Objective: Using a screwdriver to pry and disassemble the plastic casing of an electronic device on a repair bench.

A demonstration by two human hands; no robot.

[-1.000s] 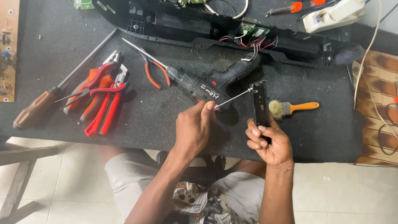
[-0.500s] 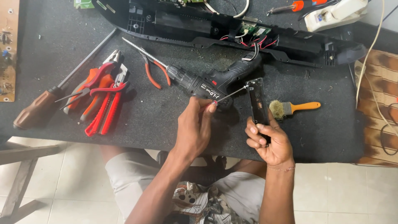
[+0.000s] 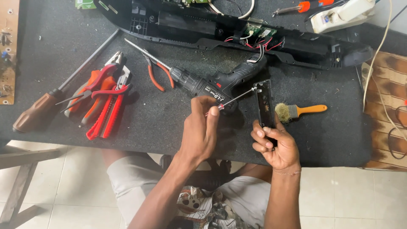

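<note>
1. The left hand (image 3: 202, 129) reaches up from the lower middle, forearm slanting in from the lap, wrist just past the near edge of the dark felt-covered desk (image 3: 161, 123).
2. The right hand (image 3: 275, 144) rises from the lower right, palm turned towards the left hand, at the same near edge.
3. Between the two hands lies a small patch of bare felt; a black cordless drill (image 3: 212, 82) lies just beyond the left hand, and a small brush with an orange handle (image 3: 299, 111) lies just right of the right hand.
4. Further left, well apart from the hands, sit a heap of red-handled pliers and cutters (image 3: 104, 99) and a long brown-handled screwdriver (image 3: 42, 108). A long black plastic housing with loose wires (image 3: 237, 32) runs along the far side.
5. The left fingers (image 3: 210, 111) are closed around a slim screwdriver with a red-and-clear handle (image 3: 231, 99), its shaft slanting up-right so the tip meets the top of a narrow black perforated strip (image 3: 265, 104).
6. The right fingers (image 3: 265, 135) are curled tight around the strip's lower end, holding it upright above the desk.
</note>
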